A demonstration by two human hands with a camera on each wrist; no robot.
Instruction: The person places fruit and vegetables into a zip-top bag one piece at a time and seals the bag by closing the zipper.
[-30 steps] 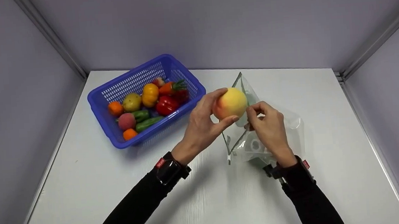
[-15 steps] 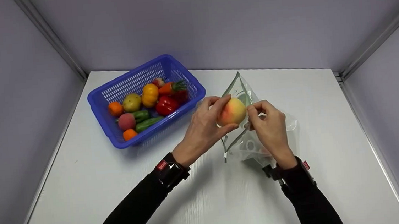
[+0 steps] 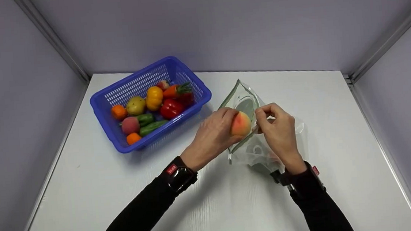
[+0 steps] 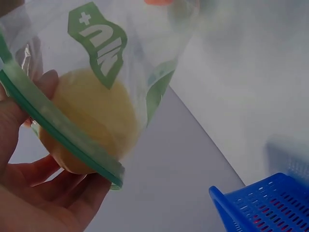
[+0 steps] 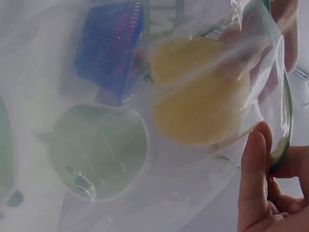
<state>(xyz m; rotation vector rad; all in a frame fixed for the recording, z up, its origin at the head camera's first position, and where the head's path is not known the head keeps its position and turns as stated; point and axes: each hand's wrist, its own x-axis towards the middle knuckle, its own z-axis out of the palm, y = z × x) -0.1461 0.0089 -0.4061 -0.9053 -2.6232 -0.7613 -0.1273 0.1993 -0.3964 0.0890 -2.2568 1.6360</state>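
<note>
My left hand (image 3: 214,131) holds a yellow-and-red peach (image 3: 241,123) at the mouth of a clear zip bag (image 3: 245,103) with green edging. In the left wrist view the peach (image 4: 94,121) shows through the plastic, past the green zip strip (image 4: 58,121), with the fingers curled round its underside. My right hand (image 3: 278,130) pinches the bag's edge between thumb and forefinger, and the mouth gapes toward the left hand. Through the film in the right wrist view, the peach (image 5: 200,92) lies beside a green apple-shaped print (image 5: 99,152).
A blue basket (image 3: 96,102) stands at the back left of the white table (image 3: 198,211). In it lie a red bell pepper (image 3: 172,109), a carrot (image 3: 171,92), a cucumber (image 3: 153,127) and several other fruits and vegetables. Grey walls rise at the back and sides.
My left hand has turned over and lowered the peach from in front of the bag into its mouth. The bag's mouth has shifted slightly left; the right hand keeps its pinch.
</note>
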